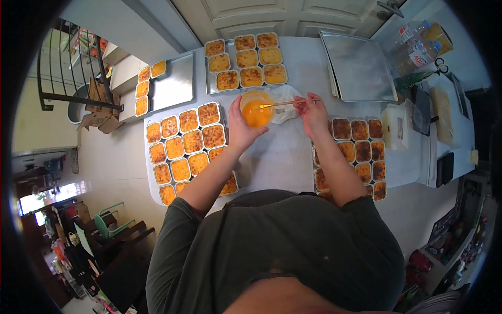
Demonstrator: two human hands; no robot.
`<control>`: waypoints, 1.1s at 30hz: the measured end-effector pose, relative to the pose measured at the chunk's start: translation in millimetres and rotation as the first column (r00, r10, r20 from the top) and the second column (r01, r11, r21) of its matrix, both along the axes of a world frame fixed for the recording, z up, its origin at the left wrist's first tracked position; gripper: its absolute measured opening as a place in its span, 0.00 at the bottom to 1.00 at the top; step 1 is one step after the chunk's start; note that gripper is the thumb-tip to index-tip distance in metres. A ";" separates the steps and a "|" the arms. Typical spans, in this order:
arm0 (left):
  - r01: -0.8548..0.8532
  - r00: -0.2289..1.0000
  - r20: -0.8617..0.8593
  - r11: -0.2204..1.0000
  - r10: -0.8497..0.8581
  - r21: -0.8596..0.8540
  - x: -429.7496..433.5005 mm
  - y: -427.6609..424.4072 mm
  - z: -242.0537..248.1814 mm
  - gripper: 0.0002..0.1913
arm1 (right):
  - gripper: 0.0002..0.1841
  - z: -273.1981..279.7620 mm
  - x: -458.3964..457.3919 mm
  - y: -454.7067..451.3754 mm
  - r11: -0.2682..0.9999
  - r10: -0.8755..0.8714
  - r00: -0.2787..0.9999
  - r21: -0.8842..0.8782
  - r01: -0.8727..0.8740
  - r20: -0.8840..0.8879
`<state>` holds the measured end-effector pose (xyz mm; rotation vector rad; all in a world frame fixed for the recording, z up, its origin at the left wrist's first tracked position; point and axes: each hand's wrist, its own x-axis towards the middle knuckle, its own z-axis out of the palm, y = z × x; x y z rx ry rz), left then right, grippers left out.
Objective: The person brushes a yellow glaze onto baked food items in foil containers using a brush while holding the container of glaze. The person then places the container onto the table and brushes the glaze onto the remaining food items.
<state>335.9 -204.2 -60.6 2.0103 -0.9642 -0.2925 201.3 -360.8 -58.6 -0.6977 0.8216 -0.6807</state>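
Around a round tub of orange-yellow liquid point(253, 117), my left hand point(242, 127) is curled with the thumb along its near side. My right hand point(311, 114) pinches the wooden handle of a brush point(284, 103), whose bristle end lies over the liquid. Behind the tub is a crumpled white cloth point(283, 104). Foil trays of browned baked food point(192, 141) stand in rows beside my left forearm. Darker-topped foil trays point(362, 151) are partly hidden under my right forearm. Beyond the tub, a metal baking sheet point(211, 89) carries several more filled foil trays.
At the left, another baking sheet point(176, 84) holds several foil trays along one side. Stacked metal sheets point(361, 66) lie at the back right. Plastic bottles point(417, 59), scissors point(441, 66) and a white plastic container point(394, 125) crowd the right side. A panelled door point(251, 13) borders the table's far edge.
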 end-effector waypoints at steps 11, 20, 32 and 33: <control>-0.015 0.997 0.082 0.998 0.010 0.056 -0.8 10.3 23.4 0.60 | 0.08 -3.1 4.5 -16.9 0.998 -0.036 0.999 0.049 0.036 0.002; -0.186 0.981 0.006 0.958 0.192 -0.217 15.5 80.8 66.2 0.39 | 0.07 -8.8 5.7 -51.8 0.989 -0.137 0.978 0.075 0.126 0.157; -0.289 0.943 0.069 0.904 0.325 -0.315 5.9 138.5 82.1 0.27 | 0.07 -30.1 42.7 -87.4 0.956 -0.164 0.986 -0.248 0.157 -0.005; -0.301 0.938 0.068 0.899 0.339 -0.318 6.2 140.8 82.8 0.26 | 0.07 -29.6 42.1 -88.3 0.956 -0.159 0.987 -0.249 0.153 -0.006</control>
